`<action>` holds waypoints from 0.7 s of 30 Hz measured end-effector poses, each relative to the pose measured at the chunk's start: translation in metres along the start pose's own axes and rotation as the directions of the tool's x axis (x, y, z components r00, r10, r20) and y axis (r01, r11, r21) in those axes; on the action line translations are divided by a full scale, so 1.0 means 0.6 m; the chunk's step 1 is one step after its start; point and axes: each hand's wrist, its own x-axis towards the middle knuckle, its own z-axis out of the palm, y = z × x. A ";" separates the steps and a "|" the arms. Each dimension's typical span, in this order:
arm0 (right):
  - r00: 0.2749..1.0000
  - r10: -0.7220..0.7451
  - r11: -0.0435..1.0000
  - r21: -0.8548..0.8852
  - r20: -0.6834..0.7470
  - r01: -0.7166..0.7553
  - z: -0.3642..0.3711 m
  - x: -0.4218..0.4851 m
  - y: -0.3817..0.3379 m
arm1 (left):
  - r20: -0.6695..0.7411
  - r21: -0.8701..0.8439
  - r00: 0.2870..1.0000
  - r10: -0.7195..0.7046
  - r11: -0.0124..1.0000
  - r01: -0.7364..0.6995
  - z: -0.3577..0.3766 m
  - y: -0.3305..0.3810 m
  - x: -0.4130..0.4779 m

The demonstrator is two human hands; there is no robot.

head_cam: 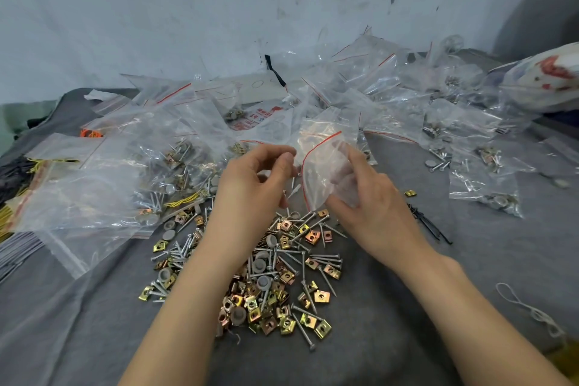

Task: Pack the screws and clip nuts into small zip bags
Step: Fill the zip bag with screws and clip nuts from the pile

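Observation:
A loose pile of silver screws [313, 260], brass-coloured clip nuts [269, 313] and grey round caps lies on the grey cloth in front of me. Above the pile my right hand [366, 207] holds a small clear zip bag [322, 166] with a red seal line, its fingers showing through the plastic. My left hand [253, 185] is beside the bag's mouth with its fingers curled and the thumb against the fingertips. A few screws show just below it, at the bag's left edge; whether it holds them I cannot tell.
Many clear zip bags [188, 135], several filled with hardware, are heaped across the back and left of the cloth. More filled bags [482, 185] lie at the right. Black ties [429, 226] and a white cord loop [529, 310] lie right of the pile. A wall stands behind.

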 end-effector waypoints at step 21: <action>0.999 0.036 0.999 -0.004 -0.002 -0.036 0.000 -0.001 -0.004 | 0.512 0.759 0.852 -0.113 0.523 -0.387 -0.013 -0.049 -0.037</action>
